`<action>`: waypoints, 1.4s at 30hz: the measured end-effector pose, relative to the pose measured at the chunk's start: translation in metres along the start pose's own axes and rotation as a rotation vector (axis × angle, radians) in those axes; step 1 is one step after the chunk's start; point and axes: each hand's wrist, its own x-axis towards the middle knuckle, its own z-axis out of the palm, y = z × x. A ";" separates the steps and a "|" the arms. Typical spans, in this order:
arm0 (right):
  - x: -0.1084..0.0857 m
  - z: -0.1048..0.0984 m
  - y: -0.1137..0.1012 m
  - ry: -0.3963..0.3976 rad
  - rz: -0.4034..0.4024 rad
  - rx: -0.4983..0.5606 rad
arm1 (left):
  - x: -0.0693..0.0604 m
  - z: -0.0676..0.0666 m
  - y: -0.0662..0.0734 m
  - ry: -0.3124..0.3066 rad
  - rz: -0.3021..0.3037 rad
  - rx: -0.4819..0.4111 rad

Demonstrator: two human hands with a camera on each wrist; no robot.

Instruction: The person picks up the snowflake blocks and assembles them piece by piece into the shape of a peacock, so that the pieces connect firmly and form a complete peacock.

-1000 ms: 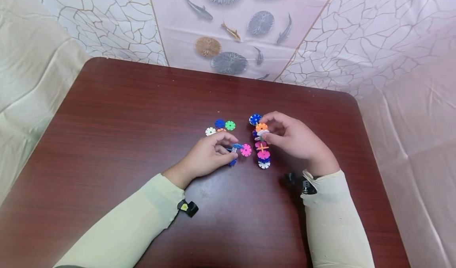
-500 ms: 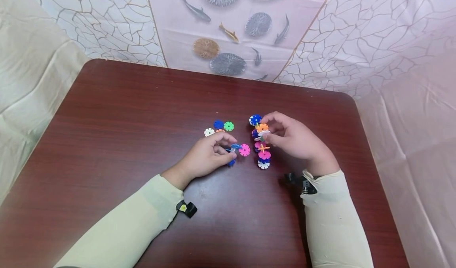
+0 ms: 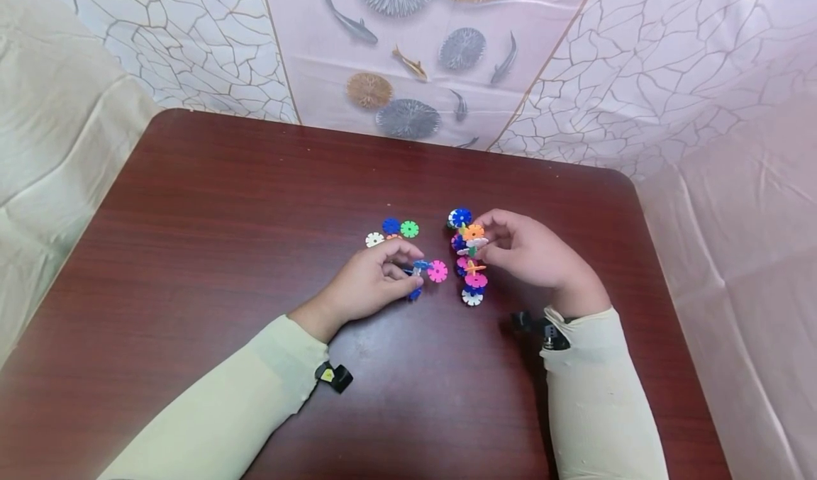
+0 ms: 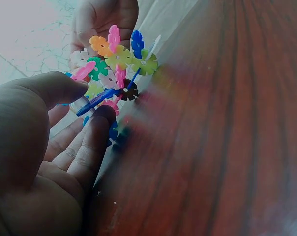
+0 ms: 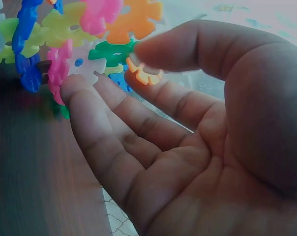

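Note:
My left hand [image 3: 364, 281] pinches a small cluster of notched interlocking discs, with blue pieces and a pink disc [image 3: 437, 271] showing past the fingertips. In the left wrist view a blue disc [image 4: 97, 101] sits edge-on between thumb and finger. My right hand [image 3: 532, 253] pinches the side of a longer, multicoloured build of the same discs [image 3: 476, 280], to the right of the pink disc. Seen from the right wrist, thumb and forefinger grip a pale orange disc [image 5: 147, 76] beside a green disc [image 5: 111, 53]. The fingers hide part of both builds.
Beyond my left hand lie loose discs on the brown table [image 3: 255, 196]: a blue one [image 3: 391, 225], a green one [image 3: 409, 229], a white one [image 3: 374, 240] and a partly hidden orange one. Patterned cloth [image 3: 408, 76] hangs behind the table's far edge.
My right hand has shifted slightly right, and the far end of the longer build, with its blue disc, has turned a little that way. The left hand keeps its hold, nearly still.

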 end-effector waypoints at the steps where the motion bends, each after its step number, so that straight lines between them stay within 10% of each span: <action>1: 0.000 0.000 0.000 -0.004 0.000 0.000 | 0.000 0.000 0.000 -0.001 -0.001 -0.001; 42: 0.007 0.018 0.009 0.064 -0.006 -0.139 | -0.001 0.000 0.001 0.025 0.012 -0.029</action>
